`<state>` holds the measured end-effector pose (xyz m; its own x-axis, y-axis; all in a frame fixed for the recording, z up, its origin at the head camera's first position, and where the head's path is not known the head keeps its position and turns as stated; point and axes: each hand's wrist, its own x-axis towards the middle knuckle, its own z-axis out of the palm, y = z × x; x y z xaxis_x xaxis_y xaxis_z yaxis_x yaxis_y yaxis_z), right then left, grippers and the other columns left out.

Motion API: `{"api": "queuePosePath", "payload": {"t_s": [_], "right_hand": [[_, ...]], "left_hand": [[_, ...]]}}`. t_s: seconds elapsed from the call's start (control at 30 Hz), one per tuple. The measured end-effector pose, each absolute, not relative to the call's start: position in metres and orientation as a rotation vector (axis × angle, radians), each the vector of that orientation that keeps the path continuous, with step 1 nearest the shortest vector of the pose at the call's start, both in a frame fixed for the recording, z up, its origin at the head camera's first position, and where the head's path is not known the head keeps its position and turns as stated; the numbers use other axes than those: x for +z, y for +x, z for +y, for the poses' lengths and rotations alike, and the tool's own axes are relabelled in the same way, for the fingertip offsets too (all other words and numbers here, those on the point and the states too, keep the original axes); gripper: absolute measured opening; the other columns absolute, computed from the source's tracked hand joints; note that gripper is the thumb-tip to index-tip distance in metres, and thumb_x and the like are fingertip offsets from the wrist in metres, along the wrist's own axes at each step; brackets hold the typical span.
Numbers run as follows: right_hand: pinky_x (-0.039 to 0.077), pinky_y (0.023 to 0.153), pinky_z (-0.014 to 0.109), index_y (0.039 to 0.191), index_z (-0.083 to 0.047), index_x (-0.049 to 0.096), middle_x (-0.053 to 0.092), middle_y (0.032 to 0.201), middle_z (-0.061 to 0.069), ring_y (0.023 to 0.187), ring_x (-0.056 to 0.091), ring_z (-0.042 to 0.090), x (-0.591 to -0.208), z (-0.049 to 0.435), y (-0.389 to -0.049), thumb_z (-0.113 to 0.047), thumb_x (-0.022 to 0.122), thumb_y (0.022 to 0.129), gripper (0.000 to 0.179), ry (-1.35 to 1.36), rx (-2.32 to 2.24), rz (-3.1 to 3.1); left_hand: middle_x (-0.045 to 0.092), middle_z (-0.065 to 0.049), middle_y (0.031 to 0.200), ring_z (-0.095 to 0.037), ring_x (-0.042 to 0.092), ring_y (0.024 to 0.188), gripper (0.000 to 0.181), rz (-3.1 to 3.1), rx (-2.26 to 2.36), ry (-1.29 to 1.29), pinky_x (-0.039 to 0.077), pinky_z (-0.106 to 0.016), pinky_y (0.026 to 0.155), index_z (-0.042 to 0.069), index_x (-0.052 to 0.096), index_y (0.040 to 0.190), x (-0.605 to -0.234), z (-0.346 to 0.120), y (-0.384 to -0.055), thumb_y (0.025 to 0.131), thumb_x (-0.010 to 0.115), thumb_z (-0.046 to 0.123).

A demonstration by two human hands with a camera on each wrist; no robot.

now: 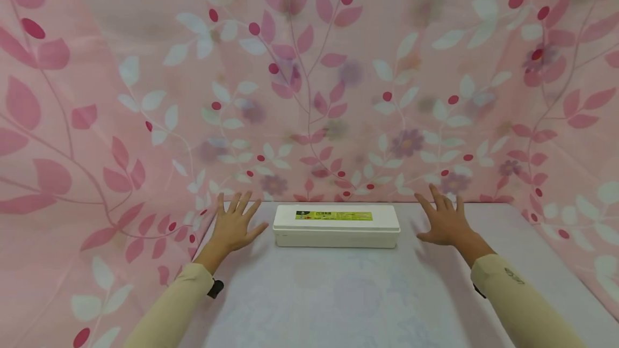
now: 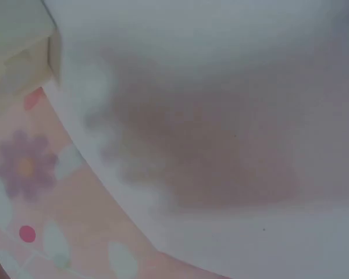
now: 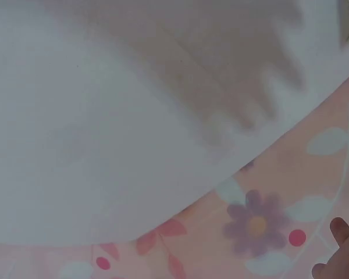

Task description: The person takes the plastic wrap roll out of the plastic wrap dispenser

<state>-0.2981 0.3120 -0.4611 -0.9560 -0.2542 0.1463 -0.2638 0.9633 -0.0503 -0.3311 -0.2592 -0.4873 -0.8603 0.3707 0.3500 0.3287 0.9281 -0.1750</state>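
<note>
A long white lidded box (image 1: 336, 238) with a yellow-green label (image 1: 333, 216) on its lid lies near the back of the table, its lid on. To its left, my left hand (image 1: 234, 228) is held with fingers spread and touches nothing. On the other side my right hand (image 1: 445, 222) is spread likewise, apart from the box. Part of the box (image 2: 17, 58) shows at the upper left corner of the left wrist view. Fingertips of the right hand (image 3: 342, 256) appear at the lower right of the right wrist view. What the box holds is hidden.
The table (image 1: 333, 299) has a pale cloth surface. Pink curtains (image 1: 309, 95) with leaves and flowers hang behind it and along both sides. Shadows of the hands fall on the tabletop in both wrist views.
</note>
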Motion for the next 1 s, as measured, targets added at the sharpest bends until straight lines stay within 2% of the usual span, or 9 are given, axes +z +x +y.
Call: {"api": "queuePosePath", "payload": {"t_s": [0.3,0.4,0.53,0.67,0.83,1.0], "right_hand": [[0.006,0.105,0.080,0.156,-0.016,0.017,-0.002,0.162,0.027,0.134,0.030,0.059,-0.462,0.306,-0.298,-0.046,0.086,0.067,0.117,0.410,0.238,-3.003],[0.010,0.105,0.080,0.157,-0.017,0.013,-0.001,0.161,0.028,0.132,0.031,0.062,-0.464,0.305,-0.299,-0.048,0.087,0.066,0.121,0.418,0.250,-3.010],[0.021,0.101,0.080,0.159,-0.020,0.006,-0.001,0.161,0.028,0.131,0.032,0.064,-0.464,0.303,-0.300,-0.053,0.087,0.066,0.127,0.421,0.319,-2.999],[0.028,0.095,0.081,0.159,-0.019,0.004,-0.002,0.161,0.028,0.130,0.032,0.066,-0.455,0.299,-0.301,-0.059,0.086,0.064,0.131,0.407,0.413,-3.013],[0.036,0.089,0.079,0.159,-0.018,0.007,-0.001,0.161,0.029,0.126,0.037,0.066,-0.451,0.293,-0.303,-0.063,0.087,0.059,0.135,0.448,0.448,-3.058],[0.041,0.088,0.076,0.159,-0.019,0.009,0.002,0.162,0.027,0.131,0.037,0.060,-0.454,0.288,-0.305,-0.058,0.089,0.059,0.133,0.498,0.411,-3.058]], "left_hand": [[0.036,-0.014,0.156,-0.038,0.038,0.138,0.081,-2.500,0.007,-0.717,0.011,-0.072,0.111,0.021,0.043,0.149,-0.493,-0.259,-0.337,0.091,0.034,0.076],[0.039,-0.015,0.154,-0.038,0.039,0.137,0.082,-2.499,-0.065,-0.756,0.014,-0.072,0.111,0.018,0.044,0.148,-0.493,-0.257,-0.338,0.089,0.041,0.075],[0.041,-0.017,0.152,-0.038,0.040,0.137,0.082,-2.530,-0.165,-0.777,0.020,-0.072,0.110,0.016,0.045,0.147,-0.492,-0.249,-0.337,0.085,0.059,0.067],[0.041,-0.017,0.153,-0.037,0.038,0.139,0.085,-2.580,-0.230,-0.773,0.026,-0.069,0.109,0.018,0.041,0.149,-0.488,-0.238,-0.336,0.081,0.067,0.063],[0.027,-0.018,0.160,-0.040,0.034,0.142,0.102,-2.746,-0.330,-0.738,0.035,-0.068,0.105,0.023,0.028,0.155,-0.487,-0.235,-0.338,0.075,0.071,0.070],[0.013,-0.015,0.165,-0.042,0.029,0.145,0.123,-2.932,-0.441,-0.712,0.034,-0.071,0.104,0.032,0.013,0.159,-0.487,-0.230,-0.341,0.062,0.076,0.077]]}}
